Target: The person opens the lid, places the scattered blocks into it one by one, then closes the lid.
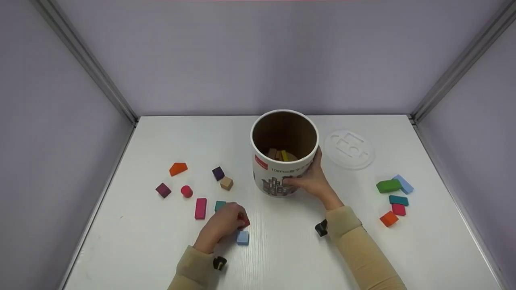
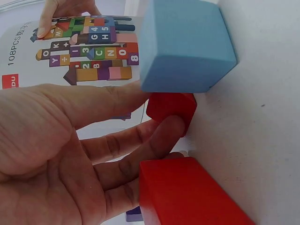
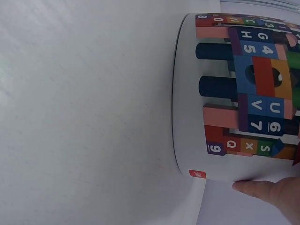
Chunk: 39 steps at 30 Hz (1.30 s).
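My left hand (image 1: 225, 220) pinches a small red block (image 2: 171, 107) between thumb and fingers, low over the table. Right beside it sits a light blue block (image 1: 242, 238); a teal block (image 1: 220, 205) lies partly behind the hand. A magenta rectangular block (image 1: 200, 208) rests further left. With thumb on the front and fingers round the far side, my right hand (image 1: 314, 180) grips the white printed bucket (image 1: 278, 181). This bucket stands upright and uncovered, several blocks (image 1: 282, 155) at its bottom.
At left lie an orange block (image 1: 178, 168), a maroon cube (image 1: 163, 190), a red round block (image 1: 186, 191), a dark purple block (image 1: 218, 173) and a wooden cube (image 1: 226, 183). A clear lid (image 1: 350, 149) lies behind right, with several blocks, one green (image 1: 388, 185), nearer. Walls enclose the table.
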Motion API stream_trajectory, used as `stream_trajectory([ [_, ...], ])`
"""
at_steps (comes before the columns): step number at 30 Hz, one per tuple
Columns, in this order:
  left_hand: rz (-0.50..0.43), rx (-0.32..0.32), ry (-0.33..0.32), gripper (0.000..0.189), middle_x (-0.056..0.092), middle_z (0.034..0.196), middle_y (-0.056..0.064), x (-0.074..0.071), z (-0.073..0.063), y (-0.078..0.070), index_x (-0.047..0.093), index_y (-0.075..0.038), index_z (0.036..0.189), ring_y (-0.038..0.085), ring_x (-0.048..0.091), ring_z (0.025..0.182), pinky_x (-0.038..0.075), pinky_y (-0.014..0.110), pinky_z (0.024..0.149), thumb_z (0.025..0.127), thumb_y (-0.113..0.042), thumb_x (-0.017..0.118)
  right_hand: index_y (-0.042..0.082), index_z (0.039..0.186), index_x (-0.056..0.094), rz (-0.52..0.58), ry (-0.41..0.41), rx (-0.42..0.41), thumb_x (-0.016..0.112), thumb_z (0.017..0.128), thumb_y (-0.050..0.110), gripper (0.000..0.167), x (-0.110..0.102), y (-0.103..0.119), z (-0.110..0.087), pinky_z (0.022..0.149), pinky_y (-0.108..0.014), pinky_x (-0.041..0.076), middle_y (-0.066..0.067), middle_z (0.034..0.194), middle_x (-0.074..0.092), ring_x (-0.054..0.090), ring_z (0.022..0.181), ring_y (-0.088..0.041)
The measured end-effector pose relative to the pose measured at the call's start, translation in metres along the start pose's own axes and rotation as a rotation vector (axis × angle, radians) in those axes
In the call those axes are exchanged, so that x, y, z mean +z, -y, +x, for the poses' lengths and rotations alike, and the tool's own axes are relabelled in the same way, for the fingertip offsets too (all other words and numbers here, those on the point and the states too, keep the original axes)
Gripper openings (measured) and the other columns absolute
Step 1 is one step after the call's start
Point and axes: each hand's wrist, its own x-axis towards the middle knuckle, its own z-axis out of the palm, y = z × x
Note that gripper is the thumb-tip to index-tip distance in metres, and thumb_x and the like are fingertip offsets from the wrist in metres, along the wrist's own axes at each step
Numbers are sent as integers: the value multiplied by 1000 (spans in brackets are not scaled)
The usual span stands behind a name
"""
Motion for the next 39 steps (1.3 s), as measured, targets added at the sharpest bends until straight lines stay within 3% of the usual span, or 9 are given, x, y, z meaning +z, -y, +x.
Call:
stream_trajectory([
  [7, 7, -14, -11, 14, 58, 87, 1, 2, 2, 2, 72, -9, 93, 19, 53, 81, 53, 35, 73, 82, -11, 80, 12, 152, -11, 12, 3, -5, 93, 60, 1, 140, 0, 0, 0, 118, -48, 17, -24, 156, 17, 24, 141, -42],
  [13, 10, -30, -40, 12, 61, 87, 1, 1, 3, 3, 73, -7, 96, 18, 55, 79, 53, 36, 73, 85, -9, 75, 14, 152, -11, 13, 13, -10, 93, 61, 3, 138, 1, 2, 0, 117, -49, 18, -22, 156, 17, 24, 141, -41],
  [16, 4, -52, -78, 15, 62, 88, 0, -2, 5, 1, 73, -8, 101, 18, 56, 80, 54, 37, 76, 87, -14, 74, 15, 153, -11, 2, 5, 3, 93, 62, 3, 138, 1, 2, -1, 118, -48, 17, -21, 157, 17, 23, 142, -40],
  [20, -6, -22, -153, 21, 63, 91, 1, -8, 7, -4, 73, -8, 106, 18, 57, 82, 54, 36, 78, 87, -16, 75, 14, 153, -10, -11, -1, 4, 93, 61, 4, 138, 1, 2, -1, 118, -47, 17, -21, 157, 17, 23, 142, -39],
  [26, -21, 113, -297, 26, 65, 98, 2, -24, 8, -21, 72, -8, 112, 18, 62, 87, 56, 34, 80, 86, -10, 75, 14, 153, -11, -44, -4, -8, 94, 61, 6, 139, 1, 1, -1, 118, -47, 16, -20, 157, 16, 22, 143, -39],
  [32, -42, 297, -460, 30, 63, 102, 3, -44, 15, -48, 70, -9, 115, 15, 63, 89, 57, 31, 81, 85, -4, 74, 14, 153, -9, -44, -12, -7, 94, 61, 5, 138, 0, 1, -1, 117, -49, 18, -21, 156, 16, 24, 142, -40],
  [39, -3, 489, -625, 39, 60, 103, 7, -64, 23, -78, 66, -8, 123, 14, 64, 91, 55, 23, 83, 84, -1, 72, 15, 153, -8, -24, -9, 27, 94, 61, 7, 138, 0, 2, -1, 117, -47, 19, -19, 156, 17, 25, 142, -38],
])
